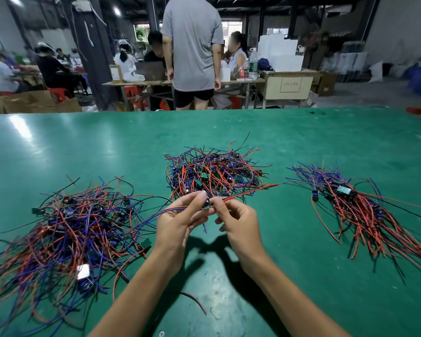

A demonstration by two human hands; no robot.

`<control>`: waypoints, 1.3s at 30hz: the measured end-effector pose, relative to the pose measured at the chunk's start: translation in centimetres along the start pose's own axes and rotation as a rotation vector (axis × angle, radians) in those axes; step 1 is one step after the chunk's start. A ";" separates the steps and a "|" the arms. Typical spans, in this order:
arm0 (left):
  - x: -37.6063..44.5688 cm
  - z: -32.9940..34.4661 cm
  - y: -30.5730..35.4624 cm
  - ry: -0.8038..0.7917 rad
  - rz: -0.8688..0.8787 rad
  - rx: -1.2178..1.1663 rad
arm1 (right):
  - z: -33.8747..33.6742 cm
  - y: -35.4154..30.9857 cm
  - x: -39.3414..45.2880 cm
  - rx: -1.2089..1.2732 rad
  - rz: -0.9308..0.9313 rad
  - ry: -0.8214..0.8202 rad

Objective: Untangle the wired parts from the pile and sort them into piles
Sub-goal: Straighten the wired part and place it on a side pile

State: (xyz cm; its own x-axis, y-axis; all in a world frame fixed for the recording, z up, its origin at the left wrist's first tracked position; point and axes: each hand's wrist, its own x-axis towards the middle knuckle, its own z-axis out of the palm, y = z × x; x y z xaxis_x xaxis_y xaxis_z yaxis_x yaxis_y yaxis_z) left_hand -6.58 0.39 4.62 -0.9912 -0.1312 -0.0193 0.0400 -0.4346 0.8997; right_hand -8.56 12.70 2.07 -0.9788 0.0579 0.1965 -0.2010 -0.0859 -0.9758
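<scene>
Nearest to the camera, two bare forearms reach forward over a green table [301, 142], and a single loose dark-red wire [195, 300] lies on the table between them. The left hand [178, 221] and the right hand [240, 221] are raised a little above the surface and close together, fingertips almost meeting. Between them they hold one wired part [207, 203]: the left thumb and fingers pinch its small dark body, and the right thumb and forefinger pinch it from the other side. From this part a red wire and a black wire run to the right and upward past the right hand, and blue wires go to the left across the left hand and also hang down between the two hands. The shadows of the hands fall on the table under them. To the left lies a wide, loose pile [66, 239] of red, blue and black wires with small dark parts and some green boards in it. To the right lies the right pile [365, 210], where the wires lie more in one direction, fanning toward the near right corner. Just behind the hands, in the middle of the table, is the tangled pile [214, 173], dense, with green boards inside. Beyond the table a person in a grey shirt [192, 42] stands with the back to the camera, and other people sit at work tables [241, 81] further away.
</scene>
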 end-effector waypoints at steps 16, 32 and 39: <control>-0.3 0.1 -0.7 0.085 0.004 0.172 | -0.2 0.1 -0.3 0.136 0.067 0.001; 0.0 0.2 -0.8 0.088 0.041 0.178 | 1.1 0.6 -0.8 -0.047 0.023 -0.026; -0.1 0.3 -0.8 0.107 0.049 0.225 | -0.9 -1.5 1.3 0.139 0.166 0.197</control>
State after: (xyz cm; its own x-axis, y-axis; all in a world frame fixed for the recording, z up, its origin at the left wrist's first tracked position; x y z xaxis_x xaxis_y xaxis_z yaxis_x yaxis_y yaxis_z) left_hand -6.60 1.03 4.04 -0.9692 -0.2462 -0.0087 0.0466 -0.2178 0.9749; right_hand -9.52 13.76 3.71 -0.9749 0.2228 -0.0001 -0.0558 -0.2446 -0.9680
